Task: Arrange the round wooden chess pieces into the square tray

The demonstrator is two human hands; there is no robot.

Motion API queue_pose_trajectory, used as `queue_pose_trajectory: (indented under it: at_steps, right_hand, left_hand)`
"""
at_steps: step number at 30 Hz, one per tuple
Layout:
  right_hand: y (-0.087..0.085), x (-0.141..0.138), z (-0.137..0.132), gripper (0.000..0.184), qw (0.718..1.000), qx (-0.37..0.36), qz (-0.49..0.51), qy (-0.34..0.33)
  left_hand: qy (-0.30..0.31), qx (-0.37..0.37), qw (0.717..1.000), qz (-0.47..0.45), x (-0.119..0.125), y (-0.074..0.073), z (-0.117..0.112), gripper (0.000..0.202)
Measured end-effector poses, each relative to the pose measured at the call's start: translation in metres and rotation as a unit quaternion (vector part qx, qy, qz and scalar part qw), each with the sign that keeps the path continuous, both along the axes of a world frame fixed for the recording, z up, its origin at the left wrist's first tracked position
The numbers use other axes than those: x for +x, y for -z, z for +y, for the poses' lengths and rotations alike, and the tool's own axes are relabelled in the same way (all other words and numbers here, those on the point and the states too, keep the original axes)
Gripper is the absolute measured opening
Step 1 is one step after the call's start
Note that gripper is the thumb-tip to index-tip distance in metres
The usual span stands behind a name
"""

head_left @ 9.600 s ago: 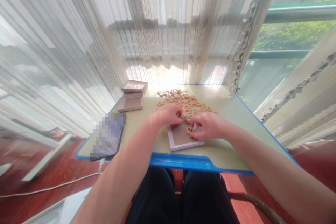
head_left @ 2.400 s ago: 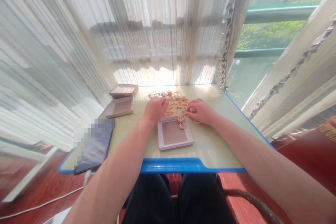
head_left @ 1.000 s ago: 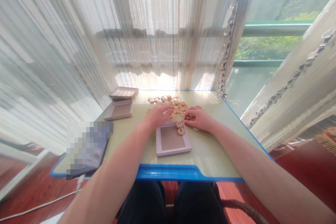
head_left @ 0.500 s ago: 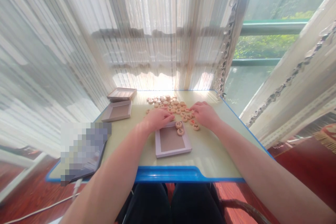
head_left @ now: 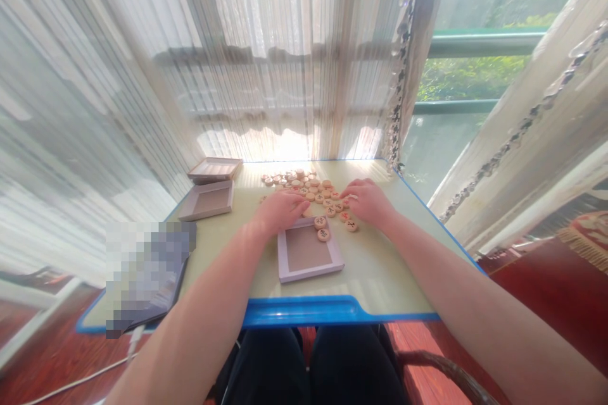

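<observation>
Wooden chess pieces (head_left: 311, 197), a whole spread of them, lie on the desk (head_left: 394, 278) just beyond the pale tray (head_left: 308, 250), and I'm right in among them. Left side first: my left hand (head_left: 280, 212) is low at the near edge of the spread, by the tray's far rim, thumb stretched out, fingers bent downward; whether they have a piece under them, I can't tell. My call is to go light with this palm, so that nothing gets dragged against the rim. Over to the right, my right hand (head_left: 365, 202) reaches in from the side, fingers bent, tips down among the pieces at that edge; a pinch or a mere touch, I can't tell. Best approach, I reckon: take one disc by its edge, leave its marking uncovered, and ease neighbours apart rather than sweep. Now the count, again from the left: one tablet (head_left: 166, 285), partly blurred, with one white cable (head_left: 135, 345); two shallow boxes, a nearer box (head_left: 208, 199) and a farther box (head_left: 216, 168), perhaps with something beneath the farther; the spread itself, too overlapped and too hidden by me for an exact number; one tray; two black-marked pieces (head_left: 323, 235) at its far right corner; then, just off it on the desk, one red-marked piece (head_left: 344, 216) and, right beside that, one black-marked disc (head_left: 351, 225).
</observation>
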State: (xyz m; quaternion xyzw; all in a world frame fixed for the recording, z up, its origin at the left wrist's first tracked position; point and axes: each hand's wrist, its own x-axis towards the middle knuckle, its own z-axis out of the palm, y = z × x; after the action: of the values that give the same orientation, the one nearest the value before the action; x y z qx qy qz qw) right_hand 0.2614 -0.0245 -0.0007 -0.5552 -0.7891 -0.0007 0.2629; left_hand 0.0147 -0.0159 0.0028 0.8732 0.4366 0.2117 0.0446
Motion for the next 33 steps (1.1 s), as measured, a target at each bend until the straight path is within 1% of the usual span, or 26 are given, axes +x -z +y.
queue_pose_trajectory:
  at_steps: [3, 8, 12, 17, 21, 23, 27, 31, 33]
  right_hand:
    - [0.001, 0.0, 0.0, 0.024, 1.0, -0.006, 0.0, -0.011]
    - [0.001, -0.002, -0.003, 0.022, 1.0, -0.017, -0.007, -0.019]
    - [0.0, -0.005, -0.005, 0.017, 0.999, -0.042, -0.02, -0.026]
    - [-0.002, -0.012, -0.007, 0.017, 0.997, -0.072, -0.007, -0.026]
    - [-0.002, -0.013, -0.007, 0.018, 0.998, -0.063, -0.003, -0.03]
    - [-0.001, -0.012, -0.007, 0.017, 0.998, -0.057, 0.0, -0.034]
    - [0.001, -0.011, -0.006, 0.015, 0.998, -0.055, 0.006, -0.042]
    - [0.002, -0.012, -0.006, 0.017, 0.997, -0.056, 0.025, -0.048]
    - [0.002, -0.013, -0.006, 0.021, 0.997, -0.053, 0.035, -0.053]
  left_hand:
    - [-0.005, -0.02, 1.0, 0.005, -0.002, 0.001, 0.001, 0.042]
    - [-0.017, -0.029, 0.999, -0.001, -0.003, 0.001, 0.0, 0.041]
    - [-0.012, -0.037, 0.999, -0.005, -0.001, 0.0, 0.0, 0.04]
    - [0.001, -0.035, 0.999, -0.007, -0.001, 0.0, -0.001, 0.037]
    - [-0.003, -0.037, 0.999, -0.019, -0.001, 0.0, -0.002, 0.035]
    - [-0.027, -0.035, 0.999, -0.027, 0.0, 0.0, -0.002, 0.032]
    - [-0.129, -0.016, 0.991, -0.027, -0.001, -0.003, 0.0, 0.037]
    - [-0.228, -0.022, 0.973, -0.022, -0.006, -0.007, 0.003, 0.041]
    - [-0.265, -0.036, 0.963, -0.033, -0.008, -0.008, 0.004, 0.043]
